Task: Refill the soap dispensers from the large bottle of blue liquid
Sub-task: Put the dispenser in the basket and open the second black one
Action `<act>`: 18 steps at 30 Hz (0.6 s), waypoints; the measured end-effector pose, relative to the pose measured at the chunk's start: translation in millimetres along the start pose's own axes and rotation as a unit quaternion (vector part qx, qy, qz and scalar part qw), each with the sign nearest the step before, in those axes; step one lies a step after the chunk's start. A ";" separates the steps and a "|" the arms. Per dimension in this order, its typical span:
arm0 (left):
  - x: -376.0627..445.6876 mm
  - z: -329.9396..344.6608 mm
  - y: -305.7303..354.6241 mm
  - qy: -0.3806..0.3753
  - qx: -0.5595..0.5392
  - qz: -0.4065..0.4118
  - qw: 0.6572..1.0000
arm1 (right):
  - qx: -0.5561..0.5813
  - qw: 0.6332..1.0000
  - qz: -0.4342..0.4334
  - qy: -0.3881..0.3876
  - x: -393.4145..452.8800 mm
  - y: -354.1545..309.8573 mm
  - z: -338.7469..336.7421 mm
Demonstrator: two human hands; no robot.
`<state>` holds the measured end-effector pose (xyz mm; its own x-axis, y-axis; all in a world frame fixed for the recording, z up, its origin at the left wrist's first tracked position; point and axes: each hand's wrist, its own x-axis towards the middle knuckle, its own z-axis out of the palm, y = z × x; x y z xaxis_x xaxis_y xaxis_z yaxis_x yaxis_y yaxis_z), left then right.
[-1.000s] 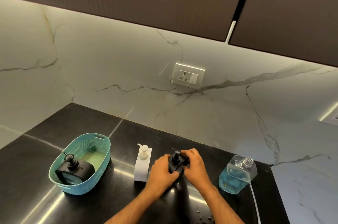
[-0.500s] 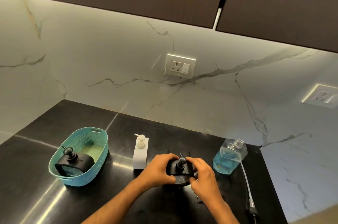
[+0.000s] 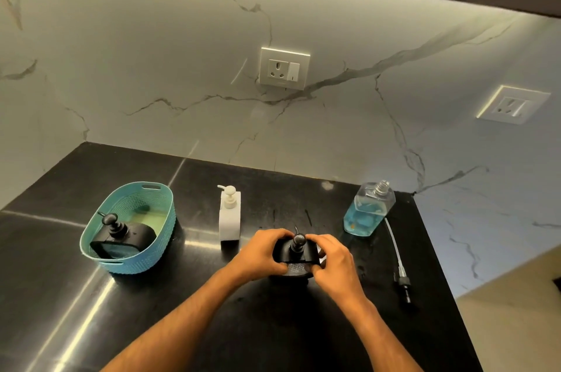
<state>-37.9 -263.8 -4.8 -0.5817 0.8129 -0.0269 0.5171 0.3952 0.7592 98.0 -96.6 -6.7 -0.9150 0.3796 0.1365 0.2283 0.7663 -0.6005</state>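
On black counter (image 3: 91, 311), L hand (image 3: 261, 253) & R hand (image 3: 331, 259) both clamped round squat black dispenser (image 3: 296, 256), pump on; blue-liquid bottle (image 3: 367, 210) uncapped nearby.

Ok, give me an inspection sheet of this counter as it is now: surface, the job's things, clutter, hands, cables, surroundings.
Surface: black counter, glossy, with light streaks.
Job's things: black dispenser upright, pump on; white dispenser upright behind it; second black dispenser in the teal basket; blue liquid bottle uncapped, partly full.
Clutter: loose pump tube lying beside the bottle.
Hands: left hand and right hand both grip the black dispenser.
Cables: nothing seen.
Surroundings: marble wall, socket, second socket, dark cabinets above.
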 end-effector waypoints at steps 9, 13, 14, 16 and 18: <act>-12.3 7.3 0.7 -0.011 -0.005 0.014 1.000 | -0.002 1.000 0.024 0.014 -20.8 -5.2 4.3; -11.7 6.6 3.6 -0.013 0.001 0.016 1.000 | -0.035 0.998 0.033 -0.028 -19.9 -10.7 -0.5; -11.7 6.7 3.9 -0.013 0.005 0.018 1.000 | -0.046 0.998 0.033 -0.025 -19.8 -13.6 -1.2; -11.7 7.0 4.2 -0.011 0.013 0.024 1.000 | -0.056 0.998 0.020 0.012 -18.9 -22.1 -2.3; -12.2 7.9 3.6 -0.007 0.012 0.031 0.999 | -0.067 0.997 0.006 0.046 -16.4 -33.3 -2.0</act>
<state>-24.0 -268.8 -6.9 -0.5393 0.8420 0.0094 0.5660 0.3543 0.7444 106.1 -127.2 12.6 -0.8790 0.4305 0.2051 0.2876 0.8217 -0.4921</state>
